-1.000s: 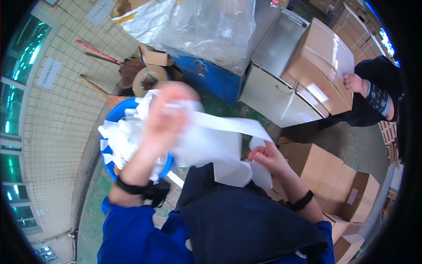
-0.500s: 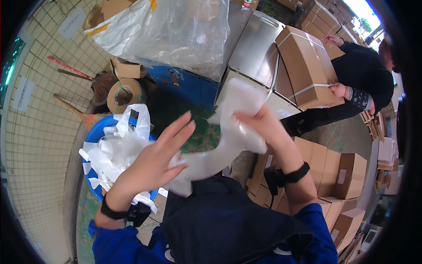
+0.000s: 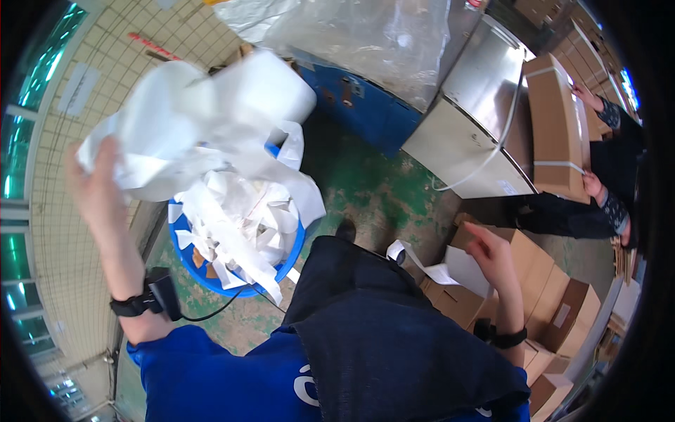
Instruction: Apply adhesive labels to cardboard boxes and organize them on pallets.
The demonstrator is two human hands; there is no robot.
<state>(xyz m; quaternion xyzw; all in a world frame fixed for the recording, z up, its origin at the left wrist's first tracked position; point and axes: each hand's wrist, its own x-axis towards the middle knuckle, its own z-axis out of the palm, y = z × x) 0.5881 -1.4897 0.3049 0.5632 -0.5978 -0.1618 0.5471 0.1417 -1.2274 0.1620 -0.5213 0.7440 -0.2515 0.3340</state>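
On the left, my left hand (image 3: 100,186) is raised, its fingers closed on the edge of a crumpled white sheet (image 3: 158,116). That sheet looks like thin plastic or paper and is smeared by motion. It billows above a blue tub (image 3: 184,264) heaped with white strips (image 3: 235,218). To the right, my right hand (image 3: 496,257) hovers over cardboard boxes, with the index finger stretched out and the other fingers partly curled. Beside it a curled white strip (image 3: 436,271) hangs near the boxes; whether the hand touches it is unclear.
Cardboard boxes (image 3: 541,299) stand at my right. Ahead are a blue cabinet (image 3: 365,105) with clear plastic sheeting (image 3: 365,42) on top and a metal cabinet (image 3: 450,137). At the far right, a person (image 3: 619,169) handles a strapped carton (image 3: 555,126). A tiled wall runs along the left.
The white sheet has passed from my right hand to my left and moved left above the tub. My right hand has dropped toward the boxes. The view has shifted left.
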